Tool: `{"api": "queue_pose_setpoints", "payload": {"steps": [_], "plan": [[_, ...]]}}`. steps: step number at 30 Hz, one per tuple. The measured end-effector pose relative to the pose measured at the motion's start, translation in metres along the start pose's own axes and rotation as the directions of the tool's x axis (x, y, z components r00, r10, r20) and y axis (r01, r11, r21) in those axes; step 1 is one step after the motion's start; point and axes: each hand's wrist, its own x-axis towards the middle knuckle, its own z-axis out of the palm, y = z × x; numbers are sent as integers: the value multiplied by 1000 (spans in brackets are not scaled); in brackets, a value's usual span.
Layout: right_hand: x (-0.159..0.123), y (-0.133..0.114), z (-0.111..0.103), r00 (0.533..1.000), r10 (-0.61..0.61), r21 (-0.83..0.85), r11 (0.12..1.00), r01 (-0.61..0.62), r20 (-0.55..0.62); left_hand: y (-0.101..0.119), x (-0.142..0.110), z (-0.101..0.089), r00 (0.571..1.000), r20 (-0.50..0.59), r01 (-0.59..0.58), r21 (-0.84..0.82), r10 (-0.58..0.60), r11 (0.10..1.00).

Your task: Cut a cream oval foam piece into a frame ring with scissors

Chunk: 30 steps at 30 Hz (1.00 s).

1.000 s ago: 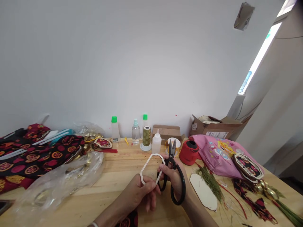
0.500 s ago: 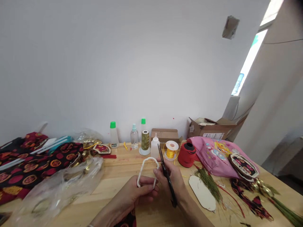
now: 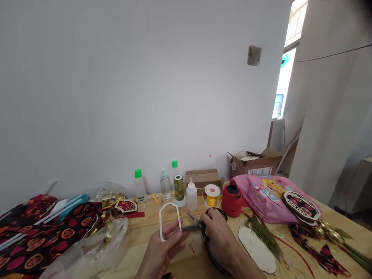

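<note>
My left hand (image 3: 167, 246) pinches a thin white frame (image 3: 161, 221) with a scalloped top, held upright above the table. A pair of black-handled scissors (image 3: 190, 228) is in my right hand (image 3: 219, 236), its fingers through the handles. The blades are apart and point left, with the lower one close to the frame's right side by my left fingertips. Whether blade and frame touch I cannot tell. Beneath the scissors a small reddish loop of cord (image 3: 192, 248) shows over the wood. The lower part of the frame is partly hidden by my left fingers.
Behind the hands stand a white nozzle bottle (image 3: 192, 197), an olive thread spool (image 3: 179, 190), a yellow cord spool (image 3: 212, 193) and a red thread cone (image 3: 231, 203). Patterned fabric (image 3: 66, 228) and a plastic bag (image 3: 90, 248) lie left. A cream scalloped panel (image 3: 257, 250) and pink bag (image 3: 261, 197) lie right.
The scissors have turned from upright and shut to lying across toward the frame with blades apart. My right hand has shifted its grip into the handles. The camera view has tilted up.
</note>
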Motion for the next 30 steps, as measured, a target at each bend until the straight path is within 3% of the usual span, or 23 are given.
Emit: {"api": "queue_pose_setpoints", "payload": {"steps": [8,16,24,30], "plan": [[-1,-5,6,998,-5,-74,997,9,55,-7,-4,-1,989,137,48,38,-53,998],[1,-9,7,991,71,-71,995,-63,115,-7,-5,0,993,116,14,39,-18,999],[2,-12,12,983,159,-135,980,-147,86,-7,-14,4,986,163,39,2,-39,999],[2,-10,16,988,147,-162,977,-136,56,-11,-13,3,992,124,19,-25,-16,1000]]}}
